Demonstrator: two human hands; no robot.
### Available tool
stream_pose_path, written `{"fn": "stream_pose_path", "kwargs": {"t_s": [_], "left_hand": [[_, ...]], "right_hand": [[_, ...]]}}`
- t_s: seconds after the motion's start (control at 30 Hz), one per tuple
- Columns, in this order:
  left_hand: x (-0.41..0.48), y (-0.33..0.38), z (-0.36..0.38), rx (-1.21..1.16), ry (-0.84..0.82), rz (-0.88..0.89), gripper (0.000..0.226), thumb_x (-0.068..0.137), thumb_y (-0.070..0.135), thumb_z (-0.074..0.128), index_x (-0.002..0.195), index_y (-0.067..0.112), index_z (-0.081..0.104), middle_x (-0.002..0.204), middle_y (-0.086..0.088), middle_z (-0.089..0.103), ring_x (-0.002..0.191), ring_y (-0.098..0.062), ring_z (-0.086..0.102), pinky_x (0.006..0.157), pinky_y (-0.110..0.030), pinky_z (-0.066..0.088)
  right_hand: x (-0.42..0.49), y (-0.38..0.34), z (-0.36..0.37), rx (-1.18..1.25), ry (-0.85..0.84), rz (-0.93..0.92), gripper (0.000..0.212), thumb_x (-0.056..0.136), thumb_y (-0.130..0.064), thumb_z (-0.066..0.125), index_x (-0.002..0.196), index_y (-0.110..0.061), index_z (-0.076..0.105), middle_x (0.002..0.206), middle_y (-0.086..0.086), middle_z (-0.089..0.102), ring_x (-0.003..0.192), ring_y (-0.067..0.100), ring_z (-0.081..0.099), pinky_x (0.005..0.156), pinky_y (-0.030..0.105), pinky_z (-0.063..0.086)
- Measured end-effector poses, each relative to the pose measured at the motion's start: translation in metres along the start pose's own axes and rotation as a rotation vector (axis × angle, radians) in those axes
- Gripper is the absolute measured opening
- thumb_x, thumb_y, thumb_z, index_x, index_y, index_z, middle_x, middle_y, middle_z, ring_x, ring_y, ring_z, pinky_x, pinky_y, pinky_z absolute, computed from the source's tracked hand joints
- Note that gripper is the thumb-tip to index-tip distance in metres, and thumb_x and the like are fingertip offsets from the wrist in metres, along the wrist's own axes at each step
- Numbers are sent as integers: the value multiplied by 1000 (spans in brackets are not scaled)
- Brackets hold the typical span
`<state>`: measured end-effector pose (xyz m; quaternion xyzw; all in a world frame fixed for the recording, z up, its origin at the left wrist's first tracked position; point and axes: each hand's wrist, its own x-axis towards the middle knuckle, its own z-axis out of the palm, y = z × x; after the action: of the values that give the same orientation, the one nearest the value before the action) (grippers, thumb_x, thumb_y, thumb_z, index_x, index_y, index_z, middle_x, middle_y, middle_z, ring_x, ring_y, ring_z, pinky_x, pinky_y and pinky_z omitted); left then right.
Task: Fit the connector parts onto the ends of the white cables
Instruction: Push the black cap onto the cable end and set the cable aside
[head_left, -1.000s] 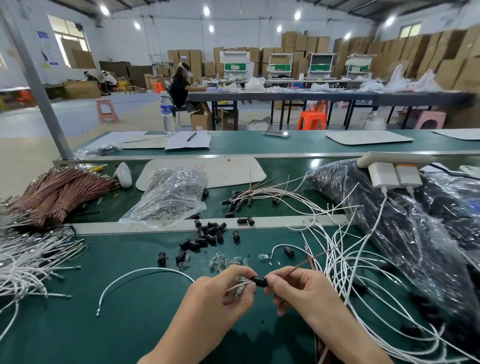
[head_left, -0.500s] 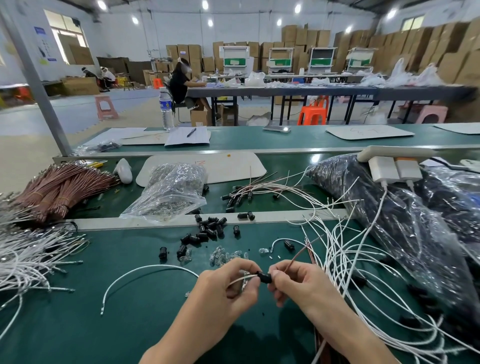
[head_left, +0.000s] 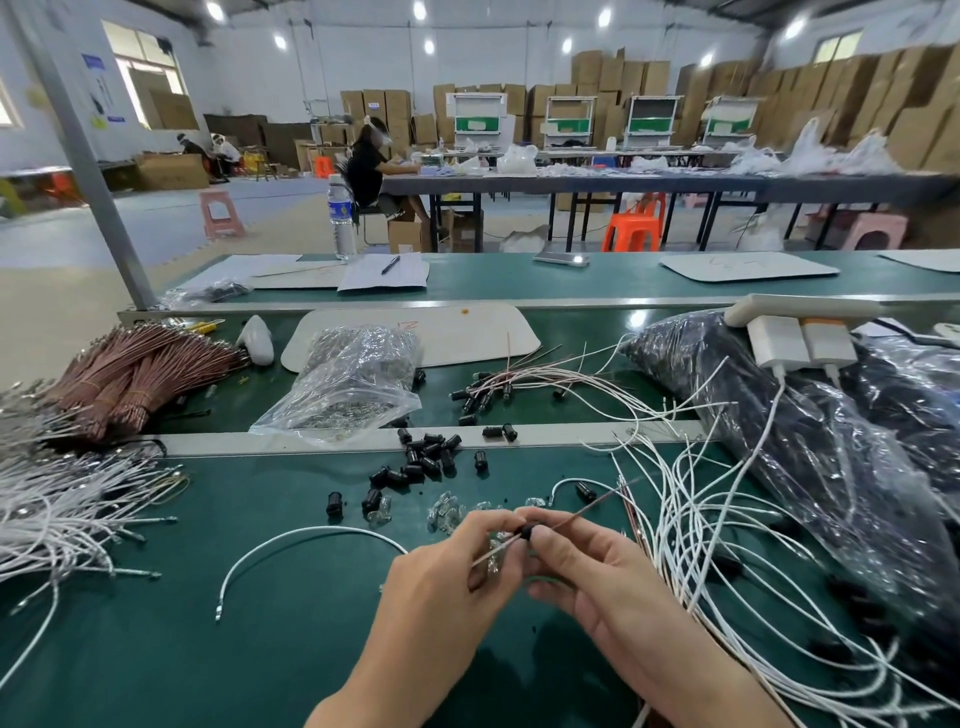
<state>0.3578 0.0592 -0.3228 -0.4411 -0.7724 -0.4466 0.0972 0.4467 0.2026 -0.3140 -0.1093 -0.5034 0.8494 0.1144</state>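
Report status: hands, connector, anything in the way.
Left hand pinching thin wire. Right hand pinching black connector, seated on that wire. Nothing between the hands; loose white cables piled close by right hand.

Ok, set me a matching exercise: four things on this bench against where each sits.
Things: 1 brown bundle; 2 clear bag; 3 cap; 4 chargers.
Places: A on the wire between left hand and right hand; B far left; C at right; D left of centre.
Pairs: 1-B, 2-D, 3-A, 4-C.
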Motion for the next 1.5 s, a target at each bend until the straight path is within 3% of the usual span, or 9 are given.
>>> {"fn": "stream_pose_path", "kwargs": {"t_s": [0.13,0.27,0.43,0.53,0.7,1.1,1.2,1.33,1.5], "left_hand": [[-1,1,2,-44,-19,-11,22,92,56,48,111,45,50,66,18,51,53,-5,49,52,-14,34],[1,-4,0,-140,-35,-59,9,93,51,53,94,42,51,74,14,61,61,-11,58,56,-23,45],[3,-2,0,-157,-42,-51,10,94,33,63,89,37,56,75,19,60,59,-3,52,56,-7,35],[4,-2,0,-217,-51,-70,8,92,32,63,88,36,58,69,17,58,56,-3,49,55,-9,34],[3,-1,0,-298,-78,-73,11,94,43,57,91,33,59,69,10,58,56,-2,46,54,-16,37],[0,-2,6,-235,-24,-114,7,87,44,57,88,37,56,76,17,61,64,-7,56,58,-13,39],[1,2,6,-331,-34,-143,6,91,37,61,89,32,59,71,8,60,59,-4,49,56,-18,40],[3,8,4,-505,-97,-228,11,90,37,61,89,26,62,72,-9,56,62,-12,45,58,-28,39],[4,8,4,-492,-84,-238,12,93,34,60,86,25,61,65,6,52,60,-10,43,57,-28,37]], "right_hand": [[1,0,-3,3,44,-62,31,72,-19,76,101,-8,79,95,14,75,79,18,72,68,25,58],[3,-1,-5,-13,90,-74,35,69,-21,77,102,-8,79,87,12,70,70,14,67,65,25,58],[1,-1,-5,-27,69,-56,37,72,-26,77,105,-11,78,84,8,69,71,12,65,68,28,58],[1,-3,-6,-9,49,-43,34,73,-24,75,104,-10,78,86,9,71,74,15,67,69,31,59],[-1,-5,-4,111,14,-38,29,80,-15,68,105,-6,77,106,18,73,91,24,73,74,29,60],[3,1,0,99,72,-66,32,80,-17,67,110,-11,77,95,17,73,85,21,73,78,28,59],[3,0,-1,141,66,-70,32,80,-15,66,110,-10,77,97,18,73,85,21,73,78,28,59],[3,-1,-2,185,49,-77,32,80,-13,65,110,-9,77,96,18,74,89,21,74,79,28,59],[4,0,-2,186,44,-81,33,81,-13,65,111,-8,76,99,17,73,90,22,73,81,27,59]]}}
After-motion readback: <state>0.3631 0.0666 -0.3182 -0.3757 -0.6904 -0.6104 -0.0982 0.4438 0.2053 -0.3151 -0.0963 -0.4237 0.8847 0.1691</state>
